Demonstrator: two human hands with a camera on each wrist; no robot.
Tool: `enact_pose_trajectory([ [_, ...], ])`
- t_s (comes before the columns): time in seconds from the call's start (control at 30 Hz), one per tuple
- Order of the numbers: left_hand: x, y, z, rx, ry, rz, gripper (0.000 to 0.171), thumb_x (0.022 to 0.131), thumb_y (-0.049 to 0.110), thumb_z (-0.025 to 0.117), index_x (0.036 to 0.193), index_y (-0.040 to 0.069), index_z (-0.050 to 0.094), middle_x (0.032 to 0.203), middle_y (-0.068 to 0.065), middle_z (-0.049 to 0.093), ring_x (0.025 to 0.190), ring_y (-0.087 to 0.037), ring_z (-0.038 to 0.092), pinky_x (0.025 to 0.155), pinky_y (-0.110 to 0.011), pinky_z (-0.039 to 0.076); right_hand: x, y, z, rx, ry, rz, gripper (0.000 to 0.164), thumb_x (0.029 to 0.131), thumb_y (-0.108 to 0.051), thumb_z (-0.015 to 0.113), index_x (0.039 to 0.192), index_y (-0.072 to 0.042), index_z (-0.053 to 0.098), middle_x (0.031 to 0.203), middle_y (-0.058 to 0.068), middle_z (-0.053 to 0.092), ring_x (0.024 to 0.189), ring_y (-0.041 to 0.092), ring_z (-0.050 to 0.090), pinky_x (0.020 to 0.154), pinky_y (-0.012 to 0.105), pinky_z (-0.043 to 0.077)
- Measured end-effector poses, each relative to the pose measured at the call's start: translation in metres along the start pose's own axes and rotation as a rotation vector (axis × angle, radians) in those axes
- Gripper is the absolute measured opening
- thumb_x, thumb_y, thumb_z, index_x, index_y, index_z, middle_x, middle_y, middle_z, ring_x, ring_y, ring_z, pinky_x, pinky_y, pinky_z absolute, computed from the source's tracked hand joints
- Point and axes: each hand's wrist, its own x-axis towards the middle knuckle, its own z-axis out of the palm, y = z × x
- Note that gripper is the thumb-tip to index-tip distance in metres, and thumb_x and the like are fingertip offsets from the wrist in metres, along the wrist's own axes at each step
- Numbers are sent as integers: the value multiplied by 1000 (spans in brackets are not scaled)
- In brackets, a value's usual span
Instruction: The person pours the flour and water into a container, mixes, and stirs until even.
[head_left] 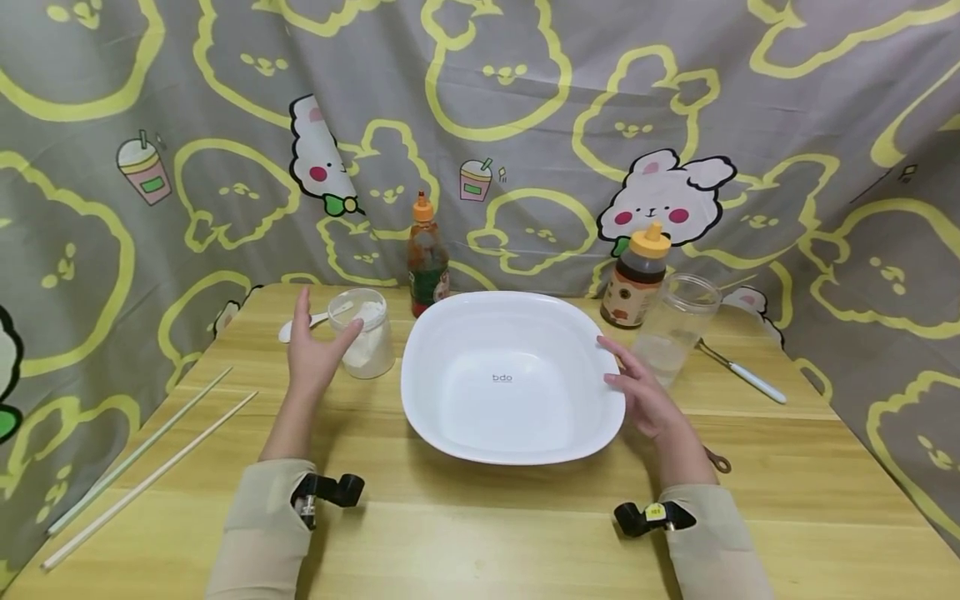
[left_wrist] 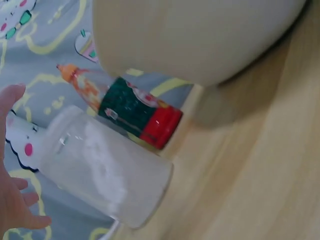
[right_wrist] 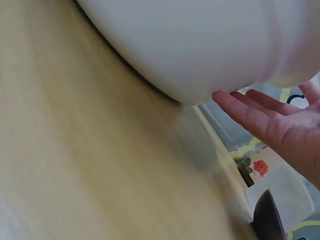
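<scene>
A white basin point(head_left: 517, 379) marked "bdo" stands at the middle of the table. My right hand point(head_left: 647, 396) is at its right side, with extended fingertips against the rim and outer wall. In the right wrist view, those fingers point(right_wrist: 240, 110) reach up to the basin's white wall point(right_wrist: 200, 45). My left hand point(head_left: 313, 350) is raised left of the basin, its thumb and fingers spread wide and holding nothing. Just beyond it stands a clear jar point(head_left: 369, 354) of white powder, which the thumb overlaps in the head view. The left wrist view shows this jar point(left_wrist: 110, 170) apart from the fingers.
A red sauce bottle point(head_left: 427, 267) stands behind the basin. Back right are a brown squeeze bottle point(head_left: 633, 279) and a clear container point(head_left: 675, 329). A white spoon point(head_left: 288, 329) lies behind the jar, two sticks point(head_left: 150, 475) at left, and a light-handled utensil point(head_left: 757, 383) at right.
</scene>
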Motion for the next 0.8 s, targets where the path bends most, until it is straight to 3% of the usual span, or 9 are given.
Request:
enact_pose_trajectory([
  [0.2, 9, -27, 13, -116, -26, -12, 100, 67, 32, 72, 138, 30, 1, 141, -14, 10, 126, -26, 13, 99, -41, 15, -1, 4, -4, 50, -46, -28, 55, 85, 7, 36, 134, -18, 29, 116, 11, 41, 86, 22, 55, 65, 35, 49],
  [0.33, 15, -43, 21, -152, -17, -24, 109, 61, 32, 76, 138, 29, -2, 138, -17, 16, 124, -27, 16, 99, -45, 14, 0, 5, -4, 52, -56, -40, 54, 85, 7, 36, 132, -18, 30, 115, 11, 41, 85, 22, 56, 63, 36, 49],
  [0.57, 14, -38, 32, -128, 6, -5, 106, 62, 22, 76, 139, 18, 3, 134, -19, 24, 120, -28, 25, 99, -37, 17, 1, 5, -2, -10, -20, -53, 51, 85, 5, 39, 130, -18, 33, 111, 14, 41, 82, 23, 57, 59, 37, 49],
  [0.8, 15, -46, 38, -70, 7, -53, 105, 61, 20, 76, 138, 21, 4, 139, -9, 18, 123, -23, 20, 99, -36, 15, 1, 6, -4, -76, -2, -38, 49, 85, 2, 42, 129, -19, 33, 112, 15, 39, 87, 22, 55, 63, 39, 49],
])
